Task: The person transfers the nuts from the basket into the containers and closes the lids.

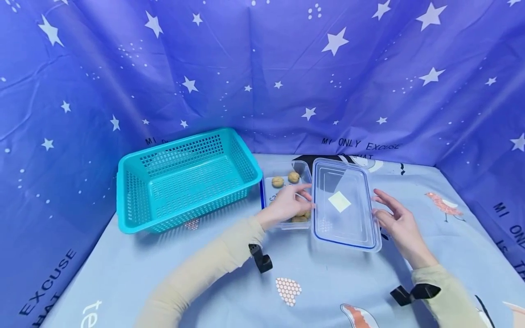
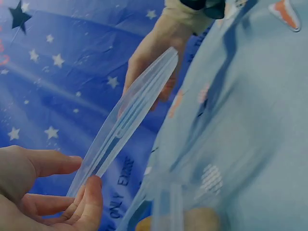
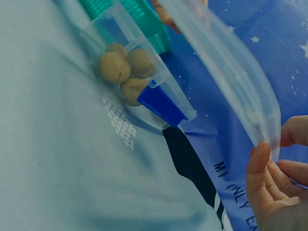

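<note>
A clear plastic lid [image 1: 352,223] with a blue seal and a pale square sticker [image 1: 339,202] is held up, tilted, between both hands. My left hand [image 1: 287,202] pinches its left edge, thumb and fingers on either side in the left wrist view. On the opposite edge, my right hand [image 3: 276,187] grips it the same way. Left of the lid stands a clear food container [image 1: 302,166], uncovered, with a blue side latch [image 3: 161,103]. Several walnuts [image 1: 277,181] lie inside it; my left hand partly hides them in the head view.
A turquoise perforated basket [image 1: 193,214] stands at the left, close against the container. Blue star-patterned cloth [image 1: 270,68] rises behind and at both sides. A light blue printed cloth [image 1: 229,291] covers the table.
</note>
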`<state>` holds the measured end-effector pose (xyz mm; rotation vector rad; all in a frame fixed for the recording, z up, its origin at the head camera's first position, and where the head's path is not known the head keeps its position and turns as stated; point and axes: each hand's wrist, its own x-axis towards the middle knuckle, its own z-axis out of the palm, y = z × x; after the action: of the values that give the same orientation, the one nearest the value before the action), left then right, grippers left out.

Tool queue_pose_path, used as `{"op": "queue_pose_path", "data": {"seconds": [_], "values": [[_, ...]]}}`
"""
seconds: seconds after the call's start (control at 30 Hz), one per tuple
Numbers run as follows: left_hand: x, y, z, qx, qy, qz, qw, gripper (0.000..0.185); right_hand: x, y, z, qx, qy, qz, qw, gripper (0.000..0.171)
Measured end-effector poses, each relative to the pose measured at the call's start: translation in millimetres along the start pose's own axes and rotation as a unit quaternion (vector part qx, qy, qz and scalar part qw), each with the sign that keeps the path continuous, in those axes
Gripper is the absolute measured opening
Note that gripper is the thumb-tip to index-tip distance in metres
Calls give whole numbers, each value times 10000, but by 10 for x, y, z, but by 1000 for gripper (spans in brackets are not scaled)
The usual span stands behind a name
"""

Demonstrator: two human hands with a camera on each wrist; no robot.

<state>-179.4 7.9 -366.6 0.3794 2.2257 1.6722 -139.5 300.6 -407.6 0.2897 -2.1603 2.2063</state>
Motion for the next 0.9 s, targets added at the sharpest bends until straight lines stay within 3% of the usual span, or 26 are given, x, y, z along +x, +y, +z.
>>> {"op": "queue_pose_path", "data": {"seconds": [0.17, 0.3, 0.5, 0.77, 0.9], "values": [[14, 17, -171, -177, 37, -4, 9998, 57, 80, -53, 118, -60, 17, -344, 9994, 55], [25, 27, -287, -121, 51, 42, 9999, 56, 153, -103, 198, -1, -59, -390, 9992, 56], [26, 36, -378, -139, 328, 93, 9993, 55, 241, -153, 266, -15, -231, -428, 9988, 58], [37, 118, -560, -1187, 129, 502, 9916, 50, 421, -255, 418, -305, 234, -1213, 9919, 63], [26, 169, -627, -1395, 207, 592, 9882, 50, 498, -334, 477, -238, 303, -1347, 9901, 62]]}}
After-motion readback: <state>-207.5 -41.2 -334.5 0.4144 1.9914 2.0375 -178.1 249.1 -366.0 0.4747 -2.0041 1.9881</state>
